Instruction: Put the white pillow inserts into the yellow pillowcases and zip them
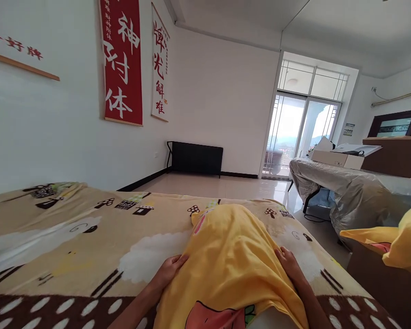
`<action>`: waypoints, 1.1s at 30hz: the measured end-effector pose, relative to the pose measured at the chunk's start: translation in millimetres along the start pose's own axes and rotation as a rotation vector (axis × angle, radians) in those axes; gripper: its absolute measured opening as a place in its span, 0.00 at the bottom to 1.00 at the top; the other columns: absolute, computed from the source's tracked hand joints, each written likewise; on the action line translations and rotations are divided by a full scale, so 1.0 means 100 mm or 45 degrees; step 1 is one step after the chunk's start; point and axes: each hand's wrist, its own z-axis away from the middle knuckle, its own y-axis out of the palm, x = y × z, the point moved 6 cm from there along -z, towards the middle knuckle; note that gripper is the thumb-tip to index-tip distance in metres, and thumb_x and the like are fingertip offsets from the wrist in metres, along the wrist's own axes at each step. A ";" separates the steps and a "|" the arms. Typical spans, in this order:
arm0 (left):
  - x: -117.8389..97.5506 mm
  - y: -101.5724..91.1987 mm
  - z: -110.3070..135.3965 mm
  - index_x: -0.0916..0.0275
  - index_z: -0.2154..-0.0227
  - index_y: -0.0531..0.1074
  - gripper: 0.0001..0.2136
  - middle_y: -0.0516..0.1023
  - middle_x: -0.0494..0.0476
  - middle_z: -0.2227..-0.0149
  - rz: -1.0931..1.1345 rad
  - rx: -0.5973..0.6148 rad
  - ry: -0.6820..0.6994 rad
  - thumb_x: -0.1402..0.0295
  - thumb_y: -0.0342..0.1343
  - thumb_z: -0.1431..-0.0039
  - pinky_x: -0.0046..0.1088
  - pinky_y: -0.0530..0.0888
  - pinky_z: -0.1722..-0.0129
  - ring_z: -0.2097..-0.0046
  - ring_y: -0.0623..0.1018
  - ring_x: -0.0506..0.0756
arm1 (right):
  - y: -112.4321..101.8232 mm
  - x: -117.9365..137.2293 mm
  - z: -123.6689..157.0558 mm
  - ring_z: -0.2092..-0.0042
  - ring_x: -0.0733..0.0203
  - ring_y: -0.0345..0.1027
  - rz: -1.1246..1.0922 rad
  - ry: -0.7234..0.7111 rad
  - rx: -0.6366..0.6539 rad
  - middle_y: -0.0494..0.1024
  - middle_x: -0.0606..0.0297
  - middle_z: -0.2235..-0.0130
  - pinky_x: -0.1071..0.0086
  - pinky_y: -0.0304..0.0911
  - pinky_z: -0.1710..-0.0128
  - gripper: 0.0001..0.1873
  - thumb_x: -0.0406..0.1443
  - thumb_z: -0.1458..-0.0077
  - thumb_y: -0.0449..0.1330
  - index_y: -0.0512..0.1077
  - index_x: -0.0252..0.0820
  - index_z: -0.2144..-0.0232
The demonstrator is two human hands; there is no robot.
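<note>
A yellow pillowcase with a red fruit print lies over a pillow on the bed, pointing away from me. My left hand rests against its left edge with fingers curled on the fabric. My right hand presses the right edge, fingers lying along the cloth. Both hands flank the pillow and touch it.
The bed carries a beige blanket with sheep and tree prints. A brown box with yellow cloth stands at the right. Beyond is a table under silver wrap with boxes, a black bench by the wall, and a balcony door.
</note>
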 end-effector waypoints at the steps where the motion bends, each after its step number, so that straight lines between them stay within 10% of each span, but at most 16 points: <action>1: -0.01 -0.03 0.01 0.66 0.71 0.73 0.28 0.78 0.60 0.70 0.015 0.027 -0.011 0.43 0.62 0.66 0.29 0.72 0.66 0.67 0.76 0.58 | -0.05 -0.07 -0.01 0.64 0.56 0.68 -0.017 0.010 0.010 0.75 0.54 0.67 0.66 0.62 0.63 0.26 0.52 0.45 0.37 0.65 0.39 0.73; 6: 0.03 -0.04 0.14 0.67 0.69 0.76 0.22 0.77 0.57 0.72 -0.183 0.313 -0.034 0.49 0.60 0.55 0.25 0.68 0.70 0.69 0.74 0.53 | -0.11 -0.28 0.02 0.62 0.56 0.68 -0.138 0.096 0.251 0.75 0.58 0.67 0.69 0.62 0.64 0.26 0.56 0.54 0.51 0.70 0.38 0.75; 33: 0.35 -0.04 -0.02 0.68 0.74 0.78 0.22 0.74 0.56 0.77 -0.388 0.389 -0.025 0.49 0.60 0.56 0.22 0.60 0.76 0.77 0.64 0.49 | 0.06 -0.36 0.03 0.57 0.53 0.68 -0.245 0.137 0.412 0.76 0.55 0.60 0.67 0.62 0.58 0.31 0.58 0.57 0.50 0.72 0.36 0.68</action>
